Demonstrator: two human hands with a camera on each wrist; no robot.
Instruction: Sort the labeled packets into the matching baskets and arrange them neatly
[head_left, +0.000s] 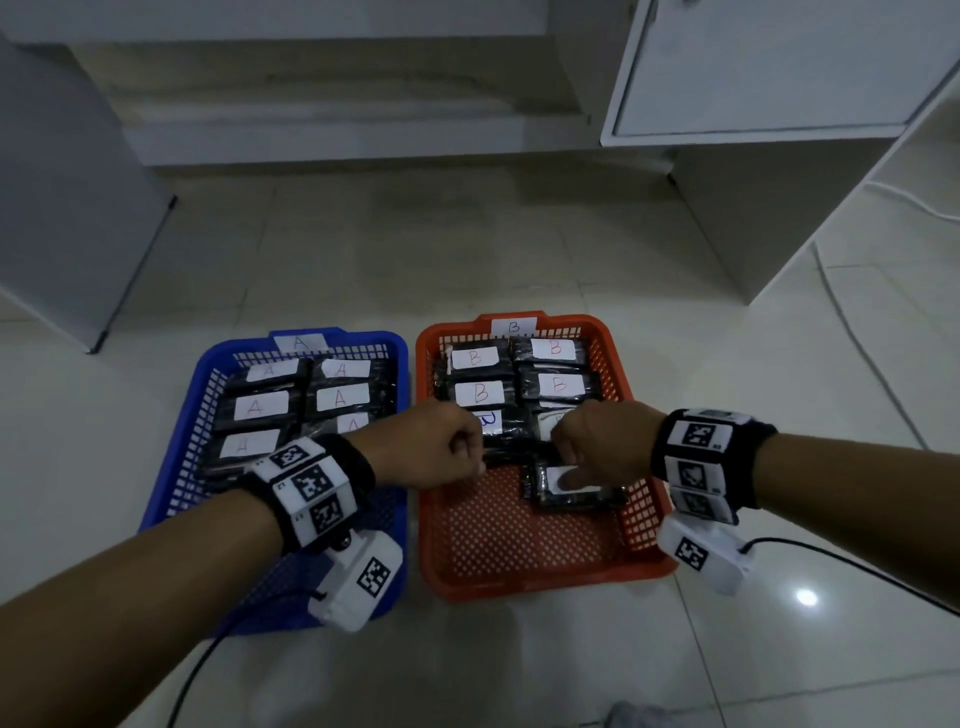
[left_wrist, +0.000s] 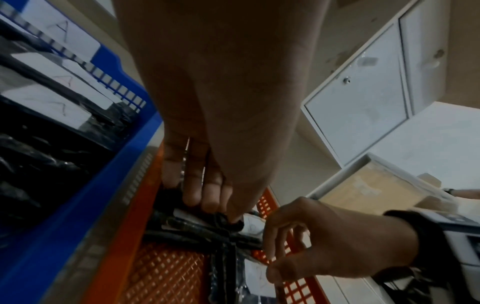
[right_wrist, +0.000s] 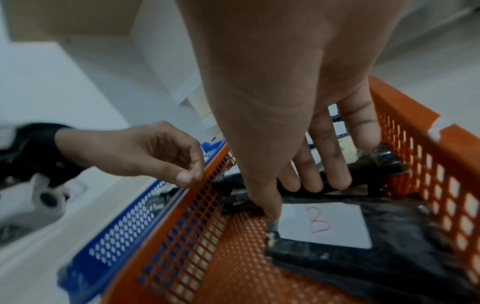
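Note:
A blue basket (head_left: 171, 478) tagged A holds several black packets (head_left: 260, 405) with A labels. To its right, the orange basket (head_left: 493, 535) tagged B holds rows of B packets (head_left: 475, 358). One more B packet (head_left: 576, 496) (right_wrist: 324, 226) lies alone nearer me, against the right wall. My right hand (head_left: 566, 462) (right_wrist: 293, 197) has its thumb on that packet's far left corner. Its straight fingers rest on the packet behind. My left hand (head_left: 475, 462) (left_wrist: 221, 207) pinches the near edge of a packet with a blue B (head_left: 491, 423) by the basket's left wall.
The baskets sit side by side on a pale tiled floor. A white cabinet (head_left: 769, 67) stands at the back right and a grey panel (head_left: 62, 208) at the left. A cable (head_left: 857, 338) runs over the floor on the right. The orange basket's near half is bare mesh.

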